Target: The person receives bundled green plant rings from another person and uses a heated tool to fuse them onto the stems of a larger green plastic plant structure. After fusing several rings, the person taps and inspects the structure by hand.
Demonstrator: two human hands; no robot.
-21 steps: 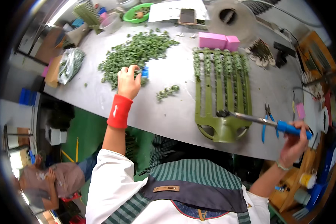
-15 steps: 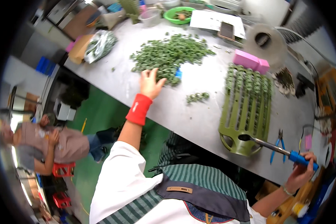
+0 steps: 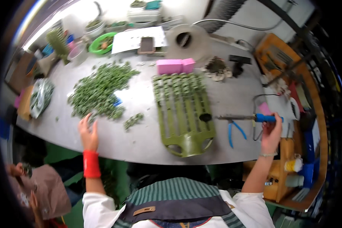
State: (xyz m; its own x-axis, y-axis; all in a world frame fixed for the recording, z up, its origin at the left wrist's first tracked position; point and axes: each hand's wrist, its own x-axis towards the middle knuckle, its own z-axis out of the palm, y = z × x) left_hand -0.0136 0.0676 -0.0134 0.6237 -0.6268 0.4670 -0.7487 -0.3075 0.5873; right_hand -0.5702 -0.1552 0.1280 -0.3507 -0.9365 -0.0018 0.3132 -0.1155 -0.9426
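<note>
In my right hand is a soldering iron with a blue handle. It lies almost level, its tip pointing left near a dark round spot at the right side of an olive-green slotted rack. Small green pieces fill the far ends of the rack's rows. My left hand, below a red wristband, holds nothing and has its fingers apart. It is at the near edge of a big pile of small green pieces. A smaller cluster of them lies between pile and rack.
Blue-handled pliers lie under the iron. Behind the rack stand pink blocks, a grey round-mouthed duct hood and a phone on white paper. A green bowl and a plastic bag are farther left. Another person sits at lower left.
My view has swung to the right, so the table now sits squarer in front of me. The left hand has drawn back to the pile's near edge. The soldering iron stays in my right hand, now more level.
</note>
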